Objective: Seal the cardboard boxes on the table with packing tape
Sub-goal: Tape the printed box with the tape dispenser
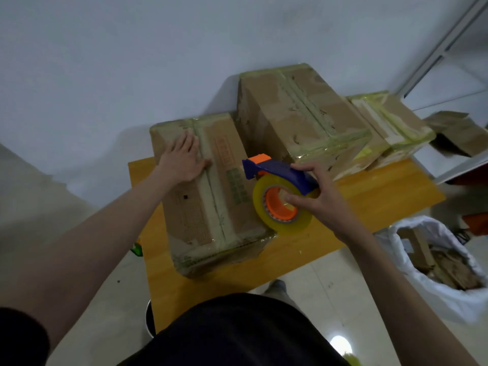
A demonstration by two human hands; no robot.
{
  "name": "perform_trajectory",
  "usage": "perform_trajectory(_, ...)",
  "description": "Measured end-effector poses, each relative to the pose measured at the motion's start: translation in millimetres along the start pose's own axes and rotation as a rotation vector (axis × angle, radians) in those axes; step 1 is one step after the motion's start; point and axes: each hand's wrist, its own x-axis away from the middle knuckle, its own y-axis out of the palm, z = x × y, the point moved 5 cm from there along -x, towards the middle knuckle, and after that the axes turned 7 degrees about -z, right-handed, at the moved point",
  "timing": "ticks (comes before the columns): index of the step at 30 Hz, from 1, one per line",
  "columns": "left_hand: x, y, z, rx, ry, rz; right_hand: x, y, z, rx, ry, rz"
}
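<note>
Three cardboard boxes stand on a yellow wooden table (383, 196). The near box (224, 196) has a strip of tape along its top seam. My left hand (183, 158) lies flat on its far left top with straight fingers. My right hand (320, 199) grips a blue and orange tape dispenser (274, 170) with a yellowish tape roll (277, 223), held at the box's right edge. Behind it stands a taller taped box (298, 114), and a lower taped box (396, 125) sits to its right.
A white bag (433, 283) full of cardboard scraps sits on the floor at the right. Loose cardboard pieces (456, 130) lie on a white shelf at the far right. A wall rises close behind the table. Pale tiled floor surrounds the table.
</note>
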Motion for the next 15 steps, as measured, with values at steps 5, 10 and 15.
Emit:
perform_trajectory(5,-27.6,-16.4,-24.9,0.066,-0.041,0.039,1.2,0.0,1.7,0.038,0.005,0.009)
perform_trajectory(10,-46.5,-40.3,-26.5,0.16,0.027,0.212,2.7,3.3,-1.3,-0.003,0.02,0.023)
perform_trajectory(15,-64.8,-36.5,-30.4,0.141,-0.048,0.297,3.2,1.0,-1.0,-0.069,0.063,0.075)
